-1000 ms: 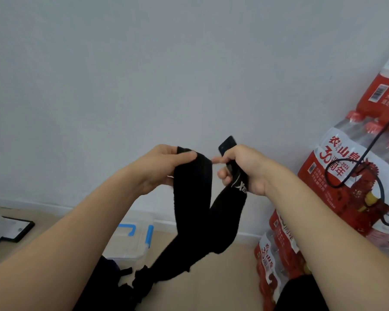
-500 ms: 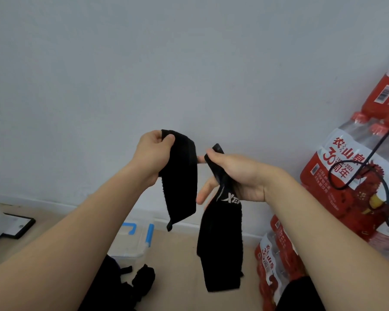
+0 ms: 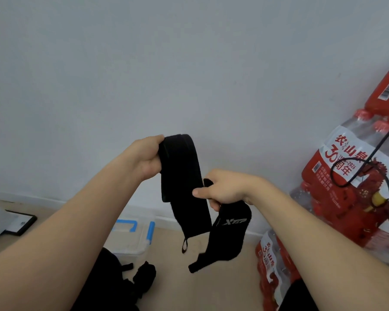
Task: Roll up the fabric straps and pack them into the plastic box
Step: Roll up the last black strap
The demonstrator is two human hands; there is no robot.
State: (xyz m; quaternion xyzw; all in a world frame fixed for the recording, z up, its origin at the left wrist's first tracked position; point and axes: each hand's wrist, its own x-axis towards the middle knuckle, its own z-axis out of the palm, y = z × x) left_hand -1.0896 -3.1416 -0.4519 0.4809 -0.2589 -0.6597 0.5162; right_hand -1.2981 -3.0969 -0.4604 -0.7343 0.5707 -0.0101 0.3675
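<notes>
I hold two black fabric straps up in front of the wall. My left hand [image 3: 145, 157] grips the folded top of one strap [image 3: 182, 180], which hangs down to a small loop at its end. My right hand [image 3: 225, 189] is closed on the other strap [image 3: 228, 234], which bears a pale logo and dangles below my fist. On the floor underneath stands the clear plastic box [image 3: 133, 234] with blue latches, partly hidden by my left arm. More black straps [image 3: 142, 277] lie in a heap in front of it.
Shrink-wrapped packs of red-labelled water bottles [image 3: 350, 180] are stacked at the right, with a black cable [image 3: 364, 162] looped over them. A dark flat frame [image 3: 20, 223] lies on the floor at the left. A pale wall fills the background.
The straps came apart, one in each hand. My left hand rose with its strap; my right hand dropped lower and turned, so its strap hangs shorter below the fist.
</notes>
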